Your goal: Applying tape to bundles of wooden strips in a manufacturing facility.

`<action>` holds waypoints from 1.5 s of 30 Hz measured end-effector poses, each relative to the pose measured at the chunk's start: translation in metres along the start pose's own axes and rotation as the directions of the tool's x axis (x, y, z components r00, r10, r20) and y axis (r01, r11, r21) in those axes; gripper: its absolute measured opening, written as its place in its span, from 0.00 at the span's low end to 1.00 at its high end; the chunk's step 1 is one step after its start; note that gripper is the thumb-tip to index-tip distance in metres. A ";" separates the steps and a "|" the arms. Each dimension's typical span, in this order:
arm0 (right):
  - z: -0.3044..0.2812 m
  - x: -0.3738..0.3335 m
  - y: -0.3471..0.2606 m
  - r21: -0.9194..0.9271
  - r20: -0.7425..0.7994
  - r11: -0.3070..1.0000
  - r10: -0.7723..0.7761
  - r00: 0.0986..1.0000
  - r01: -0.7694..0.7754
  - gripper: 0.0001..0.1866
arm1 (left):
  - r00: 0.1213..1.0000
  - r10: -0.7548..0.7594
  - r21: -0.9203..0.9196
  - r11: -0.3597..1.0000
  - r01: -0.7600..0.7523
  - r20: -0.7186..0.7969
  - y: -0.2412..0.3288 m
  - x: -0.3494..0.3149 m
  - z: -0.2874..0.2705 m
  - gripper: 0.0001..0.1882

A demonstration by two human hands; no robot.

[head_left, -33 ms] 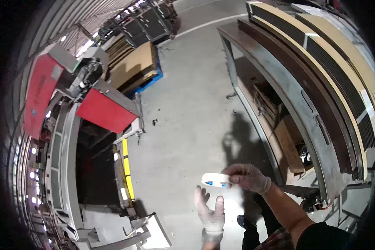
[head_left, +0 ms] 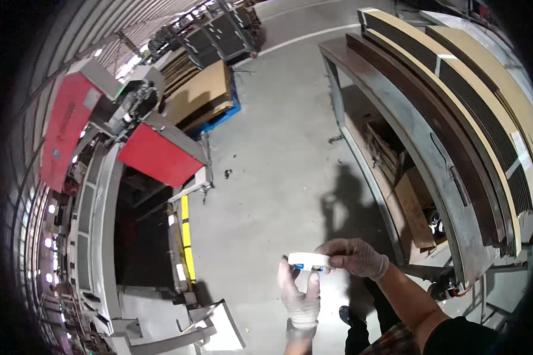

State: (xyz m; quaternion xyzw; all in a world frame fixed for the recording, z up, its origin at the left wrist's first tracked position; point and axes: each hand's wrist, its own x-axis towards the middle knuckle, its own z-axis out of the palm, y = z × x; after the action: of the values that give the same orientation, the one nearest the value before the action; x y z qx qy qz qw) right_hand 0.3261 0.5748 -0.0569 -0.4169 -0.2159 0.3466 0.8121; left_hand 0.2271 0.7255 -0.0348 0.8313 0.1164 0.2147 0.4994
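In front of me, above the floor, is a white tape roll (head_left: 308, 260), a curved white band with blue markings. My right hand (head_left: 355, 255), in a pale thin glove, pinches its right end between thumb and fingers. My left hand (head_left: 301, 296), gloved too, comes up from below. Its fingers close on the left end of the roll, and its thumb presses the lower edge. The fingers partly cover the blue markings.
A long metal workbench (head_left: 420, 136) on the right carries dark plates and stacked tan-edged panels (head_left: 485, 100), with a cardboard box (head_left: 413, 210) beneath. On the left stands a red and grey machine (head_left: 163, 155). Brown sheets (head_left: 198, 94) lie on a blue pallet farther back.
My left hand has moved up and taken hold of the roll's left end, where its fingers were apart from it before. The right hand keeps its grip. The view has shifted slightly.
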 end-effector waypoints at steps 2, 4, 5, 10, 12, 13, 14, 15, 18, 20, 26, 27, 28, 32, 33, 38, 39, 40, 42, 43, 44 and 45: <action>0.057 -0.013 -0.038 -0.105 0.089 0.994 -0.002 0.996 0.012 0.24 | 0.998 -0.003 -0.102 0.995 -0.004 -0.062 0.030 0.000 -0.035 0.32; 0.110 -0.028 -0.075 -0.331 0.186 0.938 -0.042 0.982 0.103 0.24 | 0.995 -0.020 -0.331 0.943 -0.012 -0.094 0.055 -0.012 -0.067 0.24; 0.135 -0.037 -0.081 -0.216 0.220 0.969 -0.069 0.973 0.118 0.22 | 0.996 0.007 -0.382 0.923 -0.043 -0.094 0.062 -0.024 -0.084 0.25; 0.219 -0.066 -0.128 -0.486 0.382 0.849 -0.004 0.924 0.205 0.17 | 0.982 0.007 -0.460 0.883 -0.096 -0.190 0.109 -0.077 -0.125 0.26; 0.232 -0.086 -0.127 -0.462 0.367 0.865 -0.012 0.930 0.194 0.16 | 0.979 0.024 -0.459 0.881 -0.117 -0.204 0.120 -0.101 -0.129 0.28; 0.233 -0.097 -0.122 -0.440 0.333 0.880 -0.027 0.942 0.181 0.15 | 0.979 0.022 -0.466 0.877 -0.116 -0.204 0.120 -0.114 -0.127 0.28; 0.233 -0.107 -0.110 -0.317 0.242 0.948 0.060 0.968 0.021 0.14 | 0.978 -0.007 -0.496 0.862 -0.100 -0.210 0.120 -0.127 -0.120 0.29; 0.235 -0.122 -0.105 -0.239 0.170 0.969 0.107 0.980 -0.065 0.13 | 0.977 -0.040 -0.530 0.844 -0.079 -0.210 0.121 -0.141 -0.112 0.30; 0.225 -0.167 -0.066 -0.476 0.044 0.867 0.189 0.981 -0.146 0.12 | 0.959 -0.214 -0.501 0.860 0.095 -0.186 0.102 -0.208 -0.083 0.19; 0.214 -0.218 -0.037 -0.696 -0.020 0.674 0.327 0.945 -0.248 0.15 | 0.918 -0.395 -0.632 0.721 0.283 -0.040 0.083 -0.272 -0.060 0.19; 0.066 -0.488 0.096 -0.546 -0.134 0.759 0.338 0.932 -0.354 0.15 | 0.609 -0.581 0.330 0.811 0.483 0.540 0.005 -0.503 0.081 0.15; 0.039 -0.533 0.098 -0.670 -0.180 0.658 0.306 0.935 -0.345 0.13 | 0.476 -0.582 0.628 0.774 0.078 0.659 0.076 -0.492 0.119 0.16; 0.003 -0.572 0.098 -0.808 -0.128 0.544 0.209 0.969 -0.224 0.13 | 0.389 -0.618 0.433 0.772 0.466 0.683 0.087 -0.512 0.148 0.20; -0.129 -0.677 0.092 -0.884 -0.400 0.045 0.443 0.802 -0.466 0.14 | 0.297 -0.544 0.142 0.624 0.768 0.785 0.073 -0.604 0.267 0.19; -0.127 -0.681 0.054 -0.487 -0.798 0.302 0.228 0.559 -0.819 0.15 | 0.359 -0.486 0.222 0.788 0.575 0.797 0.101 -0.589 0.283 0.21; -0.254 -0.744 0.069 -0.187 -0.982 0.340 -0.028 0.189 -0.922 0.19 | 0.319 -0.446 0.297 0.858 0.420 0.836 0.060 -0.615 0.347 0.23; -0.276 -0.756 0.076 -0.253 -0.967 0.351 -0.093 0.235 -0.901 0.20 | 0.339 -0.460 0.353 0.875 0.332 0.821 0.055 -0.618 0.348 0.22; -0.291 -0.764 0.077 -0.231 -0.973 0.362 -0.087 0.214 -0.903 0.20 | 0.314 -0.543 0.377 0.805 0.457 0.779 0.061 -0.614 0.342 0.22; -0.304 -0.741 0.076 -0.068 -0.982 0.449 0.127 0.139 -0.891 0.24 | 0.558 -0.450 0.413 0.888 0.201 0.697 0.018 -0.638 0.314 0.21; -0.312 -0.737 0.074 -0.052 -0.982 0.461 0.139 0.130 -0.886 0.24 | 0.526 -0.550 0.376 0.832 0.408 0.649 0.008 -0.648 0.309 0.19; -0.320 -0.732 0.072 -0.070 -0.973 0.440 0.168 0.158 -0.895 0.25 | 0.477 -0.591 0.436 0.805 0.403 0.651 -0.005 -0.654 0.306 0.18; -0.333 -0.741 0.070 -0.082 -0.966 0.413 0.193 0.175 -0.907 0.25 | 0.420 -0.626 0.488 0.778 0.396 0.657 0.011 -0.648 0.318 0.17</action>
State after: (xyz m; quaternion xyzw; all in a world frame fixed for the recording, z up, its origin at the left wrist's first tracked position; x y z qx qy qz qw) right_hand 0.0182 -0.1228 -0.3470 -0.8339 0.3029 0.2795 0.3670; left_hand -0.1932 0.2081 -0.3108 0.8164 0.1589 -0.3574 0.4249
